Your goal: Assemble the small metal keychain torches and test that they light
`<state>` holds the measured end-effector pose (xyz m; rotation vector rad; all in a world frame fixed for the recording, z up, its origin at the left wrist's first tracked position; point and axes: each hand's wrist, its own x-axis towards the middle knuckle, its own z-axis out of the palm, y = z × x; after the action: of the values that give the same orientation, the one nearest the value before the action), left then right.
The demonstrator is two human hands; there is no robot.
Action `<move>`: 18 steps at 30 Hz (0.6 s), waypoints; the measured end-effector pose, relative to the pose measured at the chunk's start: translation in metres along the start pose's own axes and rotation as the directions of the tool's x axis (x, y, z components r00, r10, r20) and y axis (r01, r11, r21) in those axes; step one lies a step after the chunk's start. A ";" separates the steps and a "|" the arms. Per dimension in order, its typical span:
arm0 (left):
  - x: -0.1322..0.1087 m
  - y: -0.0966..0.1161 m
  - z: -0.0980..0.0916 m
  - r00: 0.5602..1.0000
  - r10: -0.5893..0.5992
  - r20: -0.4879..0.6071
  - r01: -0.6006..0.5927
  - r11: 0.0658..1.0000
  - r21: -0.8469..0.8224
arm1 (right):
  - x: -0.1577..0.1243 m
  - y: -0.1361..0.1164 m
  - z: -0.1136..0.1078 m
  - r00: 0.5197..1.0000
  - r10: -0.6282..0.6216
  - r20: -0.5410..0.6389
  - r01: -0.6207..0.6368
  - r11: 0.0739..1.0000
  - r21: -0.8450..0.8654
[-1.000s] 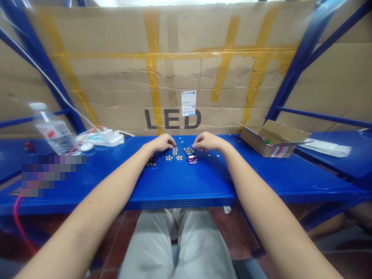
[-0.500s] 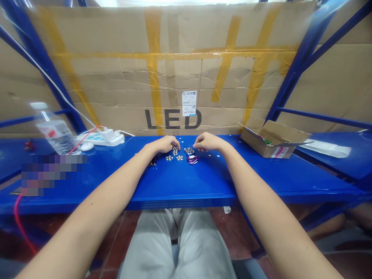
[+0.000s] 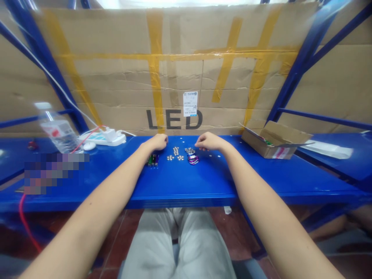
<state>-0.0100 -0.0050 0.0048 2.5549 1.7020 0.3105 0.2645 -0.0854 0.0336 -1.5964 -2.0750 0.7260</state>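
Left hand (image 3: 159, 142): fingers curled, cannot tell if gripping; near shiny tubes (image 3: 153, 160) | Right hand (image 3: 208, 141): fingertips bunched, contents unclear; just beside metal-parts pile (image 3: 190, 150) | Round metal pieces (image 3: 176, 150): clustered between hands, on blue tabletop (image 3: 180, 182) | Purple-and-silver loops (image 3: 193, 159): nearside of pile | Cardboard box (image 3: 273, 149): open, rightward

Clustered silvery round pieces (image 3: 176, 152), purple-silver loops (image 3: 193, 159) nearby, dark cylinders (image 3: 153, 160) abreast

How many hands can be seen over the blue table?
2: the left hand, just beyond the coloured tubes; the right hand, beside the heap of small metal pieces. Neither is hidden.
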 end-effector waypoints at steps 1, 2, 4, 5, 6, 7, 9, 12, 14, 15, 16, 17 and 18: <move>-0.002 -0.006 -0.001 1.000 -0.030 0.002 0.030 0.999 0.035 | 0.002 0.002 0.000 1.000 0.004 -0.018 -0.004 1.000 -0.007; -0.005 -0.011 -0.002 0.999 -0.053 0.005 0.052 0.997 0.055 | 0.003 0.004 0.001 0.999 0.007 -0.041 -0.008 1.000 -0.019; -0.012 -0.019 -0.004 0.996 -0.090 0.003 0.089 0.994 0.065 | 0.007 0.009 0.002 0.996 0.021 -0.083 -0.026 0.998 -0.060; -0.015 -0.021 -0.005 0.995 -0.099 -0.002 0.099 0.993 0.063 | 0.009 0.011 0.004 0.995 0.024 -0.092 -0.033 0.995 -0.092; -0.019 -0.022 -0.006 0.995 -0.104 -0.011 0.104 0.993 0.059 | 0.010 0.012 0.006 0.995 0.025 -0.097 -0.037 0.992 -0.120; -0.022 -0.022 -0.007 0.994 -0.104 -0.025 0.106 0.993 0.055 | 0.012 0.014 0.009 0.994 0.029 -0.102 -0.043 0.989 -0.143; -0.028 -0.020 -0.009 0.991 -0.109 -0.076 0.112 0.993 0.040 | 0.014 0.016 0.014 0.991 0.024 -0.134 -0.046 0.985 -0.165; -0.035 -0.019 -0.011 0.972 -0.155 -0.177 0.156 0.988 -0.007 | 0.015 0.016 0.021 0.986 -0.009 -0.166 -0.024 0.981 -0.194; -0.040 -0.021 -0.014 0.955 -0.197 -0.222 0.191 0.980 -0.049 | 0.014 0.016 0.023 0.987 -0.004 -0.163 -0.029 0.981 -0.194; -0.042 -0.023 -0.015 0.948 -0.214 -0.236 0.203 0.977 -0.070 | 0.014 0.015 0.023 0.987 0.003 -0.162 -0.034 0.981 -0.191; -0.044 -0.025 -0.016 0.942 -0.226 -0.248 0.211 0.974 -0.087 | 0.013 0.015 0.023 0.987 0.008 -0.159 -0.039 0.981 -0.188; -0.045 -0.027 -0.017 0.936 -0.236 -0.260 0.217 0.971 -0.101 | 0.013 0.014 0.023 0.987 0.014 -0.158 -0.043 0.982 -0.184; -0.046 -0.029 -0.018 0.931 -0.245 -0.272 0.222 0.969 -0.113 | 0.013 0.014 0.023 0.987 0.022 -0.158 -0.051 0.982 -0.180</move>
<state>-0.0569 -0.0371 0.0115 2.3076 2.0172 0.7448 0.2578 -0.0732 0.0075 -1.7339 -2.0526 0.4159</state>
